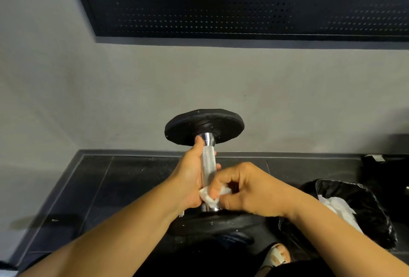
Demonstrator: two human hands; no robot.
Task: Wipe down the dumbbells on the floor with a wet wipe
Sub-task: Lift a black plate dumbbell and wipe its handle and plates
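Observation:
A dumbbell (208, 161) with a knurled chrome handle and black round plates stands on end, its upper plate (203, 126) facing the wall and its lower plate (212, 223) near the floor. My left hand (190, 179) grips the handle from the left. A crumpled white wet wipe (210, 197) is pinched in my right hand (245, 190) and pressed against the lower part of the handle.
A black bin bag (363, 208) holding used white wipes (336, 205) sits at the right. Dark floor tiles (93, 188) meet a grey wall (132, 90) just behind. My sandalled foot (277, 256) is below the dumbbell. A black object (385, 170) lies at far right.

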